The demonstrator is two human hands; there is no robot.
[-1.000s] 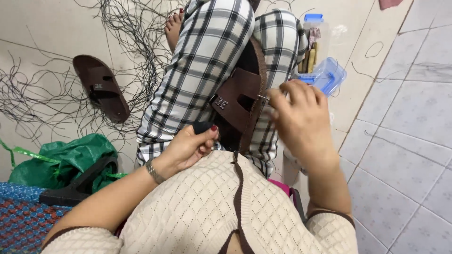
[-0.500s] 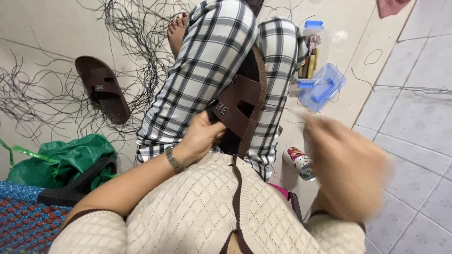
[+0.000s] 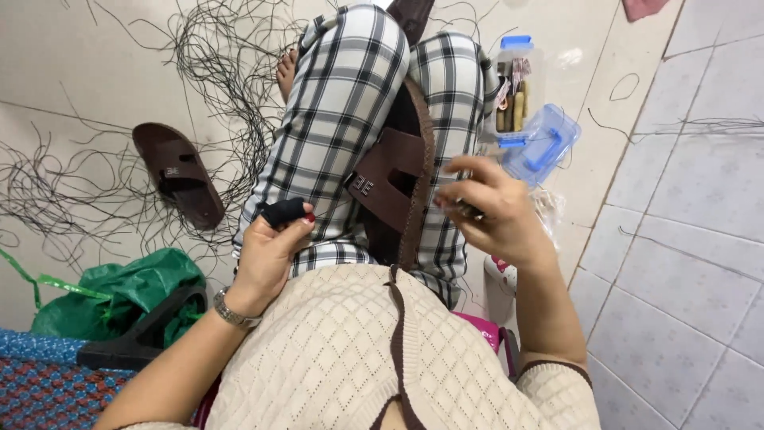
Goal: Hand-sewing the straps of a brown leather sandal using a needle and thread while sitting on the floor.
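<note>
Brown sandal (image 3: 390, 179): rested on the checked lap, frame centre. Left hand (image 3: 267, 255): closed on a small black piece (image 3: 282, 212). Right hand (image 3: 493, 215): pinched on something thin, unidentifiable. Risk judged: sandal could slide off, being unheld. Second sandal (image 3: 179, 171): floor, left.

Seen from above: brown sandal (image 3: 394, 171) lying on the lap between checked trouser legs (image 3: 334, 119), left hand (image 3: 267, 255) with a black-wrapped finger and wristwatch (image 3: 232, 312) resting at the thigh just beside it, right hand (image 3: 493, 211) raised at the sandal's right edge, fingertips pinched on something thin and hard to make out. On the tiled floor (image 3: 684, 239), a second brown sandal (image 3: 179, 171) off to the left amid loose black cord (image 3: 87, 191), a green plastic bag (image 3: 119, 291) nearer, and an open clear box with blue lid (image 3: 529, 119) beyond the right hand.
</note>
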